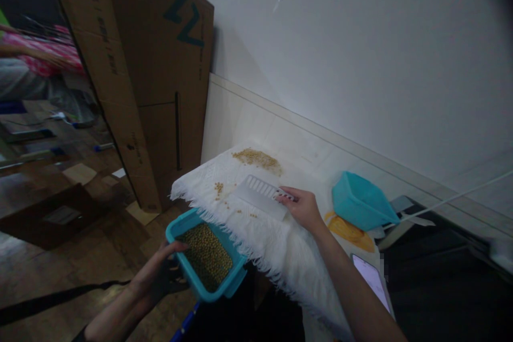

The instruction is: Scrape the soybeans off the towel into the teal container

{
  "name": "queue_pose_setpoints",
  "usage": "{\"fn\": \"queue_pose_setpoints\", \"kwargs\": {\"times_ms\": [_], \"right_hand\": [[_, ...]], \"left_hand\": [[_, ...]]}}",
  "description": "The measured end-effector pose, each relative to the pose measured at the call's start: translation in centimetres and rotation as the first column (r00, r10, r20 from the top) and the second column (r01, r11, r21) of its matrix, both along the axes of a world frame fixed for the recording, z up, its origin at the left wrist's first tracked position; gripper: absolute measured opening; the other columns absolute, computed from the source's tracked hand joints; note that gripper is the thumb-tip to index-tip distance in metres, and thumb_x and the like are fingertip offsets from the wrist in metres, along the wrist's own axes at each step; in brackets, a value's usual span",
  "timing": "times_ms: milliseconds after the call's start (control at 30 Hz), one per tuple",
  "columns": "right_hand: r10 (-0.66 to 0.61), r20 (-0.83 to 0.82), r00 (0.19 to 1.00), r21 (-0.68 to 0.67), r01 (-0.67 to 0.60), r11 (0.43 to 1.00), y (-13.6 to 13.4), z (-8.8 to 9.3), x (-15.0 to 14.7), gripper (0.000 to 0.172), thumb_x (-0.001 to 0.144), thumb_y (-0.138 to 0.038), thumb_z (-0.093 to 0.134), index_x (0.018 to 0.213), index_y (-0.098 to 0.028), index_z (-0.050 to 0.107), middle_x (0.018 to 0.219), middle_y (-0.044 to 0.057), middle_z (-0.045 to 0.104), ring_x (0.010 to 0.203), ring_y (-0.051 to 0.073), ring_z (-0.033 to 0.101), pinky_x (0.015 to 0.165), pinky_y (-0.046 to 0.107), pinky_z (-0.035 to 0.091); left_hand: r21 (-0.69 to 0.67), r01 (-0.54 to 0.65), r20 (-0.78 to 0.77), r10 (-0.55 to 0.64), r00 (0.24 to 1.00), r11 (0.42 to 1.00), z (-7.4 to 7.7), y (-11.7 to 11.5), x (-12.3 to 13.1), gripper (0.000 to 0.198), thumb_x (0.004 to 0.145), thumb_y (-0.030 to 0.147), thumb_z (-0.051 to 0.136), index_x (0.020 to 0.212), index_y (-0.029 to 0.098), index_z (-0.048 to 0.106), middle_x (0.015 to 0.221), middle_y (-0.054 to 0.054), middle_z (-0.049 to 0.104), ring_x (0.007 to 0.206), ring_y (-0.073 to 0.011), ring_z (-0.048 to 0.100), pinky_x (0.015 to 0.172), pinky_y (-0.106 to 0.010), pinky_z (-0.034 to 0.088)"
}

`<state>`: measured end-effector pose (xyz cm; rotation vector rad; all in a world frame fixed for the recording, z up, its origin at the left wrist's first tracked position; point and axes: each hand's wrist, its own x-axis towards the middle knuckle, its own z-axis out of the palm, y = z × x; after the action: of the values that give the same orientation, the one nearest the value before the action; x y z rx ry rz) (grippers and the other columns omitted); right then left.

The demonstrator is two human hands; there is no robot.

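Left hand (160, 278): fingers clamped on teal rectangular plastic basket (236, 278), held under edge of white fringed cloth (276, 246). Right hand (304, 208): fingers pinching white slotted plastic scraper (260, 195), long axis toward basket; loose tan beans (218, 188) between.

1 head view, looking forward-down, close over cloth (280, 246); seemingly tilted.

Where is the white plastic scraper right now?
In the head view, centre, the white scraper lies on the white cloth, held by the right hand, near the bean pile.
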<state>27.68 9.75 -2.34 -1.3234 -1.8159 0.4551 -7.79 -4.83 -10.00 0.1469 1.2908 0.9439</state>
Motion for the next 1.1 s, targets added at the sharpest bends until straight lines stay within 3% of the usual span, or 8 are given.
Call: {"fn": "queue_pose_setpoints", "kwargs": {"times_ms": [300, 500, 700, 800, 900, 1033, 1100], "right_hand": [[0.144, -0.001, 0.99, -0.017, -0.144, 0.989, -1.5, 0.5, -2.6, 0.018, 0.083, -0.033, 0.08, 0.097, -0.029, 0.09, 0.096, 0.003, 0.087, 0.081, 0.028, 0.085, 0.077, 0.038, 0.071], [0.203, -0.026, 0.979, -0.069, -0.204, 0.977, -2.0, 0.7, -1.6, 0.016, 0.083, -0.031, 0.079, 0.094, -0.032, 0.09, 0.095, 0.001, 0.087, 0.087, 0.029, 0.085, 0.084, 0.04, 0.071], [0.201, -0.028, 0.979, -0.095, -0.203, 0.975, -2.7, 1.0, -0.5, 0.015, 0.083, -0.034, 0.078, 0.092, -0.031, 0.09, 0.093, 0.001, 0.087, 0.087, 0.03, 0.085, 0.084, 0.041, 0.07], [0.121, -0.02, 0.992, -0.032, -0.122, 0.992, -3.4, 1.3, -0.4, 0.017, 0.084, -0.037, 0.078, 0.09, -0.029, 0.09, 0.092, 0.004, 0.087, 0.082, 0.03, 0.084, 0.079, 0.039, 0.07], [-0.047, -0.001, 0.999, 0.066, 0.047, 0.997, -5.2, 1.6, -0.6, 0.024, 0.087, -0.039, 0.075, 0.1, -0.025, 0.09, 0.096, 0.006, 0.087, 0.07, 0.026, 0.081, 0.065, 0.033, 0.068], [-0.274, 0.086, 0.958, 0.194, 0.254, 0.948, -9.7, 1.2, -1.6, 0.035, 0.094, -0.042, 0.067, 0.11, -0.02, 0.088, 0.072, 0.005, 0.083, 0.043, 0.018, 0.067, 0.045, 0.026, 0.056], [-0.36, 0.149, 0.921, 0.26, 0.314, 0.913, -11.8, 0.8, -2.5, 0.038, 0.098, -0.041, 0.062, 0.111, -0.017, 0.088, 0.072, 0.007, 0.083, 0.045, 0.019, 0.069, 0.049, 0.025, 0.056]], "left_hand": [[0.023, 0.022, 0.004, -0.022, 1.0, 0.999, -0.3, -0.1, -0.1, 0.045, 0.074, 0.037, 0.082, 0.11, 0.027, 0.058, 0.079, -0.004, 0.071, 0.073, -0.0302, 0.071, 0.073, -0.046, 0.061], [-0.002, 0.024, -0.001, -0.024, 1.0, 1.0, -0.1, 0.0, -0.1, 0.039, 0.076, 0.036, 0.08, 0.105, 0.027, 0.056, 0.074, -0.003, 0.068, 0.069, -0.0298, 0.069, 0.068, -0.044, 0.06], [-0.003, 0.017, 0.0, -0.017, 1.0, 1.0, 0.1, -0.1, 0.1, 0.043, 0.075, 0.035, 0.081, 0.111, 0.027, 0.058, 0.08, -0.004, 0.07, 0.073, -0.0306, 0.071, 0.073, -0.046, 0.061], [-0.001, 0.017, -0.013, -0.017, 1.0, 1.0, 0.2, -0.1, 0.1, 0.037, 0.077, 0.035, 0.08, 0.107, 0.026, 0.058, 0.076, -0.003, 0.067, 0.071, -0.0299, 0.07, 0.071, -0.045, 0.06], [-0.008, 0.02, -0.02, -0.021, 1.0, 1.0, 0.2, -0.1, 0.2, 0.035, 0.079, 0.034, 0.078, 0.107, 0.026, 0.058, 0.078, -0.005, 0.069, 0.073, -0.0309, 0.07, 0.071, -0.045, 0.06], [-0.011, 0.022, -0.006, -0.022, 1.0, 1.0, 0.0, -0.1, 0.2, 0.035, 0.079, 0.034, 0.079, 0.104, 0.026, 0.056, 0.083, -0.006, 0.07, 0.075, -0.0305, 0.07, 0.072, -0.046, 0.061], [-0.01, 0.018, -0.004, -0.018, 1.0, 1.0, -0.4, -0.1, 0.1, 0.036, 0.077, 0.033, 0.081, 0.101, 0.028, 0.054, 0.08, -0.003, 0.068, 0.073, -0.0293, 0.07, 0.071, -0.045, 0.061]]}}
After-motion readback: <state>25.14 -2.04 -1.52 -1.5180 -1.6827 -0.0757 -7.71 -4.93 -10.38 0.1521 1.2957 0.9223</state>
